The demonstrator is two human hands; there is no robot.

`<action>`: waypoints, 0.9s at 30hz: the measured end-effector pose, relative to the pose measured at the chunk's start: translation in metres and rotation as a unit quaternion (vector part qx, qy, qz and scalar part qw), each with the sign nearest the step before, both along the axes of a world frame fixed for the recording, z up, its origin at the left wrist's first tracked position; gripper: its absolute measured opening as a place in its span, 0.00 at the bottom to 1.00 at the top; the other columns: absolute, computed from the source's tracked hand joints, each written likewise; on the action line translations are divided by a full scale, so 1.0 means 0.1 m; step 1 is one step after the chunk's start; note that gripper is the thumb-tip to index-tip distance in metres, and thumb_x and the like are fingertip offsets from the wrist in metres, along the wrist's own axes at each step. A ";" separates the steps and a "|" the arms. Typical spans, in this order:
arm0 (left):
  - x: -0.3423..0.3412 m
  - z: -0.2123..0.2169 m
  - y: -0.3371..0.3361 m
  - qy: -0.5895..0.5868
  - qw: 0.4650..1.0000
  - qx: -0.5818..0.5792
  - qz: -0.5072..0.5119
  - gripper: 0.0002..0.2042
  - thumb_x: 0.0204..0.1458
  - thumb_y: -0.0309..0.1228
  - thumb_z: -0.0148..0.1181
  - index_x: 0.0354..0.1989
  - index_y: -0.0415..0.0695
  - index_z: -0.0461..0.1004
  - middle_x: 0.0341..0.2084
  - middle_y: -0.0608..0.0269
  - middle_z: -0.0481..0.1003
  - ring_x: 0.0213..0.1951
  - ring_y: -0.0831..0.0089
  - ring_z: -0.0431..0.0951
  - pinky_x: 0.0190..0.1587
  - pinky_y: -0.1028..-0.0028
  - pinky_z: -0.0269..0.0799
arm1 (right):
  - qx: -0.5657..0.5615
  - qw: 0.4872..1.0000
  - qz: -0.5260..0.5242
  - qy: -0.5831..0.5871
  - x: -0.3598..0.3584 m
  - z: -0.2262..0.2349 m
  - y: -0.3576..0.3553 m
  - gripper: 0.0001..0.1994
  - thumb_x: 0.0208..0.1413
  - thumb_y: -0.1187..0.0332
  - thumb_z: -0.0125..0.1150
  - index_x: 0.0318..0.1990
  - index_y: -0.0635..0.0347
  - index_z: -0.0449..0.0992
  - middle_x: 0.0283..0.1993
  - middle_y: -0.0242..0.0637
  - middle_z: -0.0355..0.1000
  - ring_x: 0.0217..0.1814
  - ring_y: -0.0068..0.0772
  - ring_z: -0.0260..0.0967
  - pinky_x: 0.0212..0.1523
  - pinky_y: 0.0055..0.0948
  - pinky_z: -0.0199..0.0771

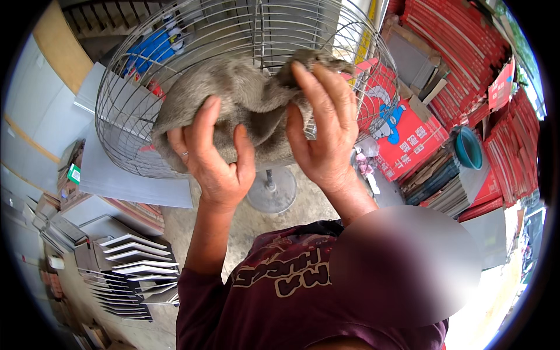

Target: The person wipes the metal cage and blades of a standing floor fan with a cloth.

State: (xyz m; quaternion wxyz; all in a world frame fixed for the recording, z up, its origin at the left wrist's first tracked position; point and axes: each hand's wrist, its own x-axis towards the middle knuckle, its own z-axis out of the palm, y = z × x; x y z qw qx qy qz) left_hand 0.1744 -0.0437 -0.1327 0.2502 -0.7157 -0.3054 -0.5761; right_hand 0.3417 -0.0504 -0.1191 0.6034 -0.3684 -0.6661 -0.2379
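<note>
1. Fingers (pixel 205 119) of the left hand (pixel 214 169) spread on grey-brown fur, thumb well apart; not clenched, no pinch visible.
2. Right hand (pixel 328 137): fingers stretched over the darker end of the fur, thumb lower down, apart from them. Whether fur is gripped between: cannot tell.
3. Main item: grey-brown furry thing (pixel 251 93), bent and folded, just off 12 o'clock from picture centre, toward 11. Left hand at its 7 o'clock, right hand at its 3 o'clock. Exact kind not clear.
4. Behind it, at 12 o'clock: round wire cage (pixel 261 44). Thing overlaps the wires; resting on them or only held there, cannot tell.
5. Stand base (pixel 273 198), round and grey, below the cage, about centre of view.
6. Progress, judged: thing is up at the cage, 2 hands on it, so that much looks done. Handling seems mid-way.
7. Left, judged: neither hand is clear of the fur, and its folds look loose, so placement does not read as settled. No fastening seen.
8. Surroundings: stacked red sheets (pixel 449 46) at 2 o'clock, teal basin (pixel 468 147) at 3 o'clock, white boards (pixel 137 256) at 8 o'clock. None touched by the hands.
</note>
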 end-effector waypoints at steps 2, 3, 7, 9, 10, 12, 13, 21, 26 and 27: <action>0.06 0.12 -0.01 0.026 0.999 -0.017 -0.014 0.26 0.48 0.24 0.60 0.58 0.36 0.62 0.52 0.54 0.70 0.49 0.55 0.65 0.54 0.59 0.58 | 0.043 0.999 0.018 -0.022 -0.10 0.03 0.09 0.28 0.37 0.80 0.61 0.53 0.60 0.74 0.51 0.43 0.70 0.54 0.47 0.68 0.55 0.40 0.69; 0.07 0.18 0.02 0.045 0.999 -0.013 -0.008 0.26 0.48 0.24 0.60 0.58 0.36 0.63 0.52 0.55 0.71 0.49 0.55 0.65 0.54 0.59 0.58 | 0.043 0.998 0.025 -0.039 -0.12 0.06 0.13 0.27 0.37 0.78 0.61 0.52 0.59 0.74 0.52 0.41 0.70 0.56 0.44 0.67 0.58 0.42 0.65; 0.05 0.19 0.08 0.041 0.999 -0.027 -0.009 0.26 0.47 0.22 0.60 0.57 0.37 0.63 0.52 0.56 0.70 0.48 0.55 0.64 0.55 0.59 0.58 | -0.004 0.998 -0.039 -0.045 -0.10 0.09 0.09 0.27 0.40 0.77 0.61 0.54 0.57 0.72 0.55 0.39 0.69 0.59 0.40 0.66 0.61 0.45 0.59; -0.01 0.14 0.09 0.007 1.000 -0.015 -0.017 0.27 0.46 0.20 0.60 0.57 0.35 0.62 0.52 0.54 0.70 0.48 0.55 0.64 0.55 0.59 0.58 | -0.025 0.997 -0.061 -0.031 0.00 0.06 0.05 0.27 0.43 0.77 0.60 0.56 0.58 0.71 0.56 0.41 0.68 0.61 0.42 0.65 0.63 0.46 0.56; -0.05 0.11 0.06 -0.011 1.000 -0.024 -0.016 0.27 0.45 0.19 0.60 0.57 0.34 0.62 0.52 0.53 0.69 0.48 0.55 0.65 0.55 0.60 0.59 | -0.026 0.997 -0.071 -0.018 0.05 0.01 0.06 0.27 0.44 0.77 0.60 0.57 0.58 0.70 0.56 0.41 0.67 0.61 0.42 0.64 0.63 0.47 0.55; -0.07 0.03 0.09 -0.054 0.998 -0.008 -0.017 0.27 0.46 0.21 0.60 0.58 0.34 0.61 0.52 0.52 0.69 0.49 0.53 0.65 0.55 0.59 0.59 | -0.029 0.997 -0.067 -0.011 0.08 -0.01 0.04 0.27 0.45 0.77 0.60 0.58 0.59 0.69 0.57 0.43 0.66 0.62 0.44 0.63 0.63 0.47 0.55; -0.05 0.05 0.06 -0.040 0.999 -0.015 -0.004 0.27 0.46 0.21 0.60 0.58 0.34 0.61 0.52 0.52 0.69 0.49 0.53 0.65 0.55 0.59 0.59 | -0.029 0.998 -0.059 -0.012 0.05 0.00 0.03 0.28 0.45 0.77 0.60 0.58 0.59 0.69 0.58 0.43 0.66 0.62 0.45 0.63 0.63 0.47 0.55; 0.05 0.14 0.07 0.006 1.000 -0.016 -0.003 0.28 0.47 0.22 0.60 0.59 0.34 0.61 0.53 0.50 0.68 0.50 0.52 0.65 0.55 0.60 0.59 | -0.026 0.999 -0.020 -0.037 -0.03 0.04 0.08 0.28 0.43 0.76 0.61 0.58 0.61 0.69 0.58 0.43 0.66 0.63 0.45 0.62 0.63 0.47 0.56; -0.11 -0.22 -0.04 -0.087 0.993 -0.081 -0.017 0.33 0.48 0.22 0.58 0.63 0.30 0.50 0.59 0.43 0.56 0.62 0.51 0.59 0.66 0.57 0.48 | -0.051 0.998 -0.025 0.015 0.14 -0.19 -0.04 0.30 0.43 0.81 0.59 0.59 0.65 0.67 0.59 0.50 0.65 0.61 0.48 0.63 0.61 0.47 0.60; -0.10 -0.32 -0.07 -0.086 0.992 -0.083 -0.030 0.33 0.48 0.21 0.58 0.63 0.30 0.49 0.59 0.43 0.55 0.62 0.51 0.58 0.66 0.57 0.47 | -0.058 0.998 -0.006 0.026 0.13 -0.25 -0.05 0.30 0.43 0.81 0.59 0.60 0.65 0.67 0.60 0.50 0.64 0.61 0.48 0.63 0.61 0.47 0.60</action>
